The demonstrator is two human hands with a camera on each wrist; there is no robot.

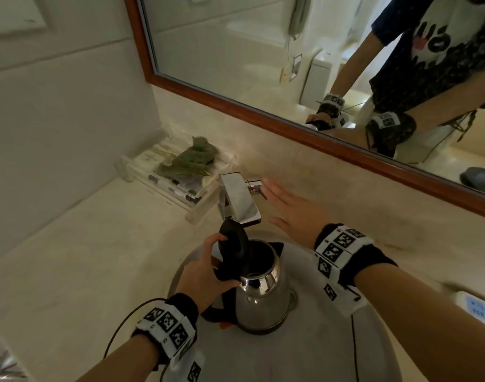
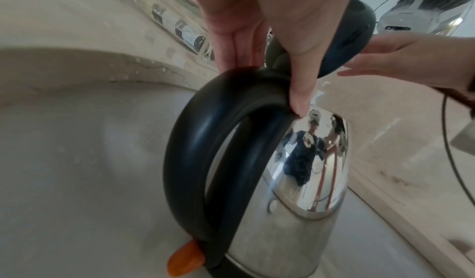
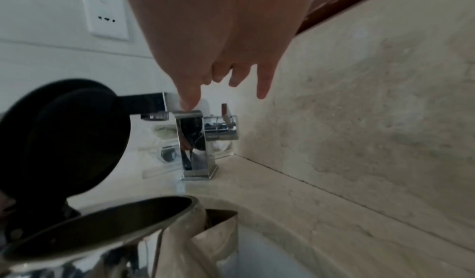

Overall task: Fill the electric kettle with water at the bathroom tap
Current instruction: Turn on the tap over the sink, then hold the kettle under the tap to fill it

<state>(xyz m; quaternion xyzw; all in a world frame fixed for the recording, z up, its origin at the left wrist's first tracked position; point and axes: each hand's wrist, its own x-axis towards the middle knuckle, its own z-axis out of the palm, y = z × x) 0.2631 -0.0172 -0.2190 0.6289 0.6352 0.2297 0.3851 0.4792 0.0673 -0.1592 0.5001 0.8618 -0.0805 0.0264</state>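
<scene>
The left hand (image 1: 205, 264) is held low and forward, its fingers (image 2: 299, 91) curled over the top of the kettle handle (image 2: 205, 140), with the thumb set against the raised lid (image 1: 234, 242). The left forearm is angled up from the lower left, and a marker-printed band is worn at the wrist. The right hand (image 1: 293, 208) is extended forward with the palm turned down and the fingers (image 3: 263, 83) straight and spread; nothing is gripped. The right forearm is stretched in from the lower right, and a similar band is worn at that wrist.
</scene>
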